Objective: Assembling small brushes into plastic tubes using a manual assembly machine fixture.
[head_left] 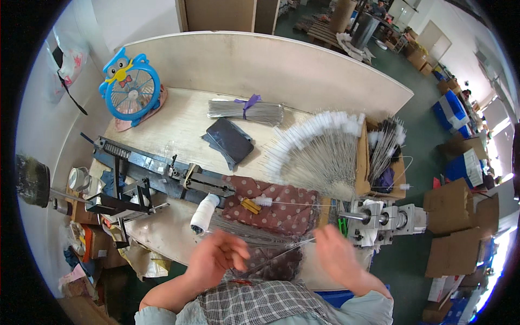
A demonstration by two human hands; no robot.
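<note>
My right hand [337,253] is closed, its fingertips pinching the end of a thin metal wire [287,249] that slants down toward my lap. My left hand [219,255] is a little blurred, its fingers loosely bent and apart with nothing visible in them. Just beyond it lies a bundle of loose wires [244,233], beside a white wrapped roll [203,215]. A white-bristled wire brush [264,201] rests on the brown dotted cloth [292,216], its stem reaching right toward the metal spindle machine [374,216]. A yellow clip-like piece [250,206] sits next to the bristles.
Many white-tipped brushes [319,151] fan out beside a cardboard box [362,162] of more brushes. A tied wire bundle [246,110], a dark phone-like slab [230,142] and a blue fan [132,95] stand behind. A long metal rail fixture [157,165] crosses the left side.
</note>
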